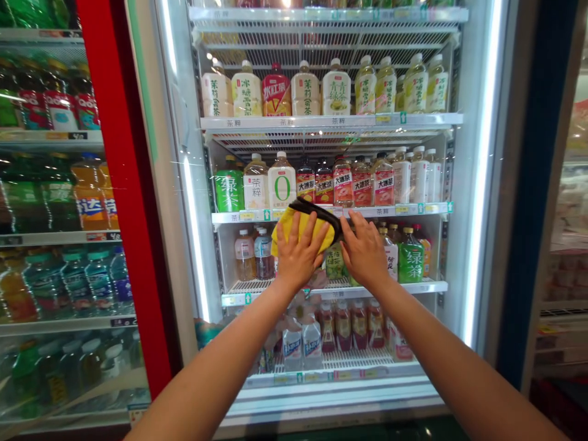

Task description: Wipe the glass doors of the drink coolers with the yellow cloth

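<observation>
My left hand (pixel 299 248) lies with fingers spread over a yellow cloth (pixel 279 240) with a black side, holding it flat against the glass door (pixel 257 138) of a drinks fridge. The cloth's black edge (pixel 316 210) is folded up above my fingertips and reaches toward my right hand. Just to the right, my right hand (pixel 365 251) has its fingers apart, with the fingertips at the glass close to the cloth's black end. Whether they touch the cloth I cannot tell. Behind the glass, bottled teas (pixel 342 184) stand in rows, some hidden by my hands.
Bright light strips (pixel 195 233) run down both sides of the fridge. A red frame (pixel 124 184) separates it from another fridge on the left, stocked with soda bottles (pixel 87 190). A dark blue panel (pixel 533 184) and more shelves (pixel 565 245) stand at the right.
</observation>
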Available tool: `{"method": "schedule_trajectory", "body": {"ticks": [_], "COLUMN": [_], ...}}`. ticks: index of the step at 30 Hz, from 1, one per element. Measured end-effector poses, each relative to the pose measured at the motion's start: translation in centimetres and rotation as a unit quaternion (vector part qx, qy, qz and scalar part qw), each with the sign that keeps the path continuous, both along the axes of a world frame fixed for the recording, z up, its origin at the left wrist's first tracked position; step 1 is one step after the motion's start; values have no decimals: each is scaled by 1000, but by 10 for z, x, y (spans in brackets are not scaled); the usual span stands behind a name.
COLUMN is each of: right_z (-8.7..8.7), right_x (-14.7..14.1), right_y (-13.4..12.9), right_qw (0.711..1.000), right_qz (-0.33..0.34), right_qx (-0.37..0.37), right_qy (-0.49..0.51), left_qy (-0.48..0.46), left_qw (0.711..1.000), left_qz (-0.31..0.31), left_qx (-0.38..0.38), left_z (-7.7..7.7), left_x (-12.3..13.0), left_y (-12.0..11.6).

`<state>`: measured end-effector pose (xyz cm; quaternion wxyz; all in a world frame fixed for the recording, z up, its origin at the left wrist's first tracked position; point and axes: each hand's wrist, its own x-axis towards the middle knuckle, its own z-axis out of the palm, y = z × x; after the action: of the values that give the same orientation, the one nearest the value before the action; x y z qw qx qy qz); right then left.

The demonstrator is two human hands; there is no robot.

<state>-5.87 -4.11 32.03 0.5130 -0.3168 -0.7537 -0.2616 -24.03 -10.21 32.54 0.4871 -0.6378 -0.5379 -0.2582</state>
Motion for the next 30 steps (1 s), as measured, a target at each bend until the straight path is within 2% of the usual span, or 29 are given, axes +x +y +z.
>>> {"method": "schedule_trajectory", "body": {"ticks": [2, 3, 4, 6, 8, 10, 11, 13, 16, 18, 19, 21, 24, 26, 28, 30], "right_z": [-2, -2, -2, 1, 6, 11, 12, 13, 10, 7, 7, 8, 13, 14, 11, 5], "right_x": [4, 6, 8, 12, 16, 22, 26, 34, 48, 57, 61, 66, 70, 70, 71, 75], "right_y": [1, 1, 2, 4, 8, 12, 14, 18, 22, 24, 26, 29, 35, 40, 45, 50], "right_qw": [1000, 1000, 1000, 999, 999, 999, 999, 999, 999, 998, 997, 996, 997, 999, 999, 1000], "right_qz": [-11, -16, -19, -24, -29, -35, -38, -39, -35, -35, -35, -31, -22, -14, -7, -4], "right_qx": [3, 4, 6, 10, 13, 11, 10, 11, 19, 21, 22, 22, 22, 20, 21, 26], "right_qy": [-10, -17, -24, -38, -40, -30, -23, -15, -27, -48, -60, -77, -69, -45, -23, -14], "left_qy": [41, 33, 7, -76, -145, -161, -151, -103, -12, 5, -12, -75, -163, -154, -111, -65], "left_qw": [999, 999, 1000, 996, 985, 982, 985, 993, 1000, 999, 1000, 997, 982, 983, 991, 997], "left_qz": [-5, 1, 11, 35, 43, 34, 27, 10, -15, -20, -15, -1, 6, -3, -10, -11], "left_qx": [-35, -33, -20, 35, 83, 92, 85, 51, -14, -27, -16, 30, 95, 94, 69, 38], "left_z": [-13, -12, -6, 16, 38, 46, 42, 22, -15, -25, -23, -5, 31, 42, 34, 11], "left_x": [-17, -23, -25, -15, 9, 36, 46, 55, 40, 22, 17, 17, 48, 75, 92, 91], "left_y": [-11, -13, -13, -4, 12, 27, 32, 33, 20, 11, 9, 13, 35, 49, 55, 50]}}
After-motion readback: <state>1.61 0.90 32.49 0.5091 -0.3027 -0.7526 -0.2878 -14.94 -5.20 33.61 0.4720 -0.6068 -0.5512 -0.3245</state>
